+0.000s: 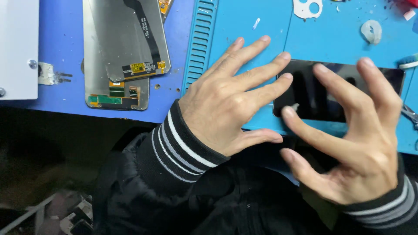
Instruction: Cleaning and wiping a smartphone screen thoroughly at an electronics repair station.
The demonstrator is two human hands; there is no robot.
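Observation:
A black phone (310, 93) lies screen-up on the blue repair mat (244, 35), near its front edge. My left hand (230, 100) is spread flat just left of the phone, its fingertips reaching the phone's left end. My right hand (357, 135) hovers over the phone's right half with fingers curled and apart, the index tip close to the glass. Neither hand holds anything. Both wrists wear black sleeves with grey and white striped cuffs.
Two bare display panels (122, 48) with flex cables lie face-down on the blue table at the left. A white box (17, 48) sits at the far left. A white camera-hole sticker (307, 8), a clear tape roll (371, 31) and tweezers (409, 114) lie around the mat.

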